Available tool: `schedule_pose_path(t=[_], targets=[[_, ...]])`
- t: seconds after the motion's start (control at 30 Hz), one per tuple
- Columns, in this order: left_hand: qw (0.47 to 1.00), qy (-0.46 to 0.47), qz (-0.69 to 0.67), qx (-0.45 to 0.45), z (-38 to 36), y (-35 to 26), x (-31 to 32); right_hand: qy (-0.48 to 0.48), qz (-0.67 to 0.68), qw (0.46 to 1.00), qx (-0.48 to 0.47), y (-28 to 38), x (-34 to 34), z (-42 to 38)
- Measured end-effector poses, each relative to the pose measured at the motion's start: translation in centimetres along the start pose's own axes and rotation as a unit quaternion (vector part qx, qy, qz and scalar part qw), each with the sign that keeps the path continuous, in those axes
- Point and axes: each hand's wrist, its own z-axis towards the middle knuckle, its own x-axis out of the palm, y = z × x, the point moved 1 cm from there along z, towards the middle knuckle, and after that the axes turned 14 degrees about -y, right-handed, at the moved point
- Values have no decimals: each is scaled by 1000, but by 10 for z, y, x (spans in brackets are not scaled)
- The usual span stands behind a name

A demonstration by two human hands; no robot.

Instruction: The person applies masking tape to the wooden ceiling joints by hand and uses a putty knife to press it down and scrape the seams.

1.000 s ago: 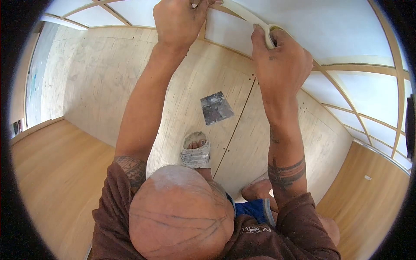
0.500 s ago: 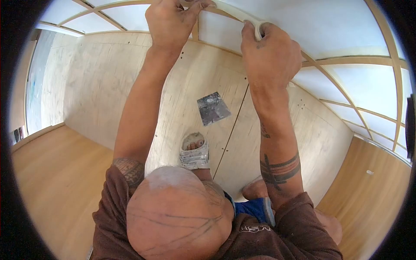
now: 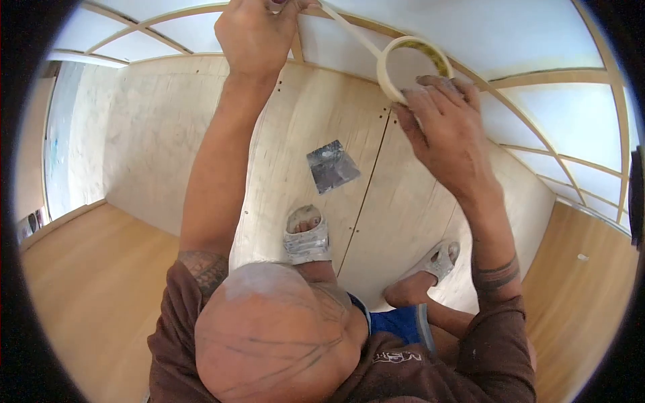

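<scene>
A roll of cream masking tape (image 3: pixel 385 75) stands out at the upper right, its ring facing me. The fingers of my right hand (image 3: pixel 447 131) grip its lower rim. From the roll a narrow tape strip (image 3: pixel 353 31) stretches up and left to my left hand (image 3: pixel 250 40). That hand is closed in a pinch on the strip's far part beside a wooden lattice frame (image 3: pixel 299 46); its fingertips are partly cut off by the top edge. White panels (image 3: pixel 537 40) lie between the frame's strips.
A square, paint-stained grey plate (image 3: pixel 332 166) lies on the plywood floor (image 3: pixel 289 127). Below it are my two stained sandals (image 3: pixel 308 243) and a bent knee (image 3: pixel 269 329). Brown wood boards (image 3: pixel 101 269) flank the plywood, and a small white scrap (image 3: pixel 582 257) lies at right.
My right hand has moved right and down and turned, bringing the tape roll's ring into view. More strip now spans between the hands. My left hand has shifted slightly left; the right foot shows more.
</scene>
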Motion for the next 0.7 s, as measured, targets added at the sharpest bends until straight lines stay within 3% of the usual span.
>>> schedule_pose_path(t=[0.07,0.2,0.27,0.33,0.37,0.43,0.47,0.53,0.57,0.67,0.7], targets=[[1000,-5,-3,-11,-2,2,2,13,-60,997,-38,-5,-17,2],[999,-12,-14,-27,-6,7,5,-13,-109,994,-15,-22,-41,-26],[994,-8,96,41,-5,8,1,-30,-124,992,9,-49,-59,-50],[994,4,111,23,-4,11,1,1,-254,967,12,-77,-72,-64],[994,7,109,14,-4,10,0,2,-255,967,18,-79,-72,-66],[994,15,105,9,-3,5,0,37,-316,923,216,-76,-72,-51],[994,14,108,-6,-1,1,0,38,-315,922,223,-74,-68,-48],[994,21,105,-16,-2,-2,2,-46,-268,913,306,-73,-59,-45],[997,18,76,-19,-1,1,1,-82,-281,907,304,-74,-52,-47],[993,31,115,-5,0,-3,1,-59,-316,880,350,-72,-43,-37],[997,33,62,-12,-1,2,-1,-43,-285,866,410,-73,-45,-32]])
